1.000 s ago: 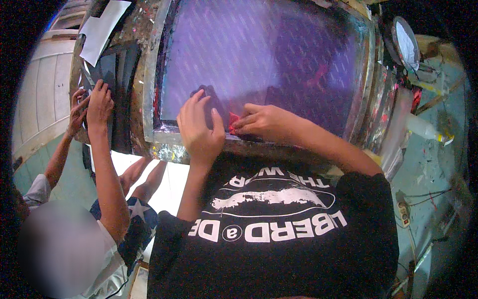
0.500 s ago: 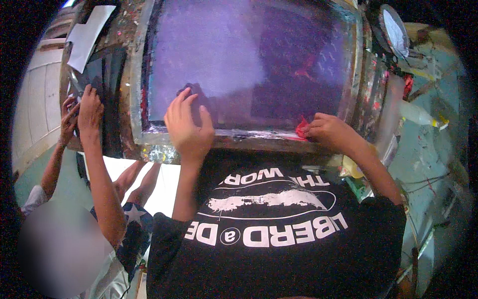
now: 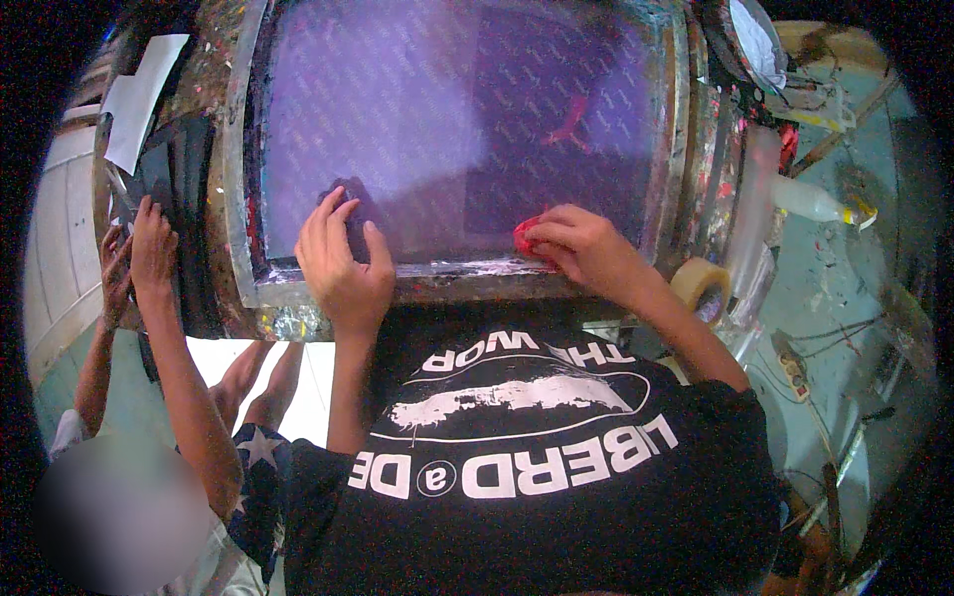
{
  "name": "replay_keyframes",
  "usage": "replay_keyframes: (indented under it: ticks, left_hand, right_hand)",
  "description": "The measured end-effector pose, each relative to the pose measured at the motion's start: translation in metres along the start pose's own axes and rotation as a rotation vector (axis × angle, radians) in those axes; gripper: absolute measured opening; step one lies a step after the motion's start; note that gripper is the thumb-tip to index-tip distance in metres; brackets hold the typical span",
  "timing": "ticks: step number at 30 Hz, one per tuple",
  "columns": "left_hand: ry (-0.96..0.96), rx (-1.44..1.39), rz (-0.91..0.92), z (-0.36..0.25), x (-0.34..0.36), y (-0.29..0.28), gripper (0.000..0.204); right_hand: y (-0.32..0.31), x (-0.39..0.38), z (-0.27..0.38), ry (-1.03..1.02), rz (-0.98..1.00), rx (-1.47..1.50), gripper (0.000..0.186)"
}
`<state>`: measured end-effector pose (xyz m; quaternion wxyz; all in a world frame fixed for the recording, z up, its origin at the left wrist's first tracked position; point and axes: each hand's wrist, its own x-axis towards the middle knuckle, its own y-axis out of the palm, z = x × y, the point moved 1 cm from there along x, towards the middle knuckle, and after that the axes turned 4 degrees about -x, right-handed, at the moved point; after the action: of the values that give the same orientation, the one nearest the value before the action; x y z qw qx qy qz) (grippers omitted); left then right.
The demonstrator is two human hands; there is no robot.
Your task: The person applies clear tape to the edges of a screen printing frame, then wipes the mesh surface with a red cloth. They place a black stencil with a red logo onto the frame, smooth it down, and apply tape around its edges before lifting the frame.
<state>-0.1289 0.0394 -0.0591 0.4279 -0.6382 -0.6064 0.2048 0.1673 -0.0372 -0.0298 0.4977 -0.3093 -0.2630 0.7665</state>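
A large framed screen point(image 3: 234, 179) with a purple mesh panel lies in front of me, patterned with small pale marks. My right hand point(image 3: 586, 246) pinches a crumpled red cloth point(image 3: 527, 236) against the near part of the panel. Over the panel's near left part, my left hand point(image 3: 343, 266) has its fingers spread, with nothing visible in it. A shadow falls beside its fingertips; whether they touch the mesh I cannot tell. White smears point(image 3: 437, 268) run along the near inner edge, and a red streak point(image 3: 569, 124) marks the right side of the panel.
A roll of tan tape point(image 3: 701, 288) sits by my right forearm. Beyond the right edge are a whitish bottle point(image 3: 810, 202) and a round, pale-covered object point(image 3: 760, 45). At left, another person's hands point(image 3: 139, 248) work beside a dark panel point(image 3: 184, 179) and white paper point(image 3: 144, 99).
My right hand has slid left along the near edge with the red cloth. My left hand stays over the near left part. The whole view has shifted, and the tape roll shows more fully.
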Motion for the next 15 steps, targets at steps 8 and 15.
replay_keyframes:
  ticks: [8,15]
  left_hand:
    - [-0.001,-0.022,-0.003,0.001,0.001,0.001,0.027]
    - [-0.027,0.014,0.017,-0.001,0.001,0.000,0.028]
  right_hand:
    - [-0.013,-0.021,-0.012,0.015,0.050,-0.066,0.020]
    - [-0.039,-0.040,-0.014,0.447,0.235,-0.393,0.017]
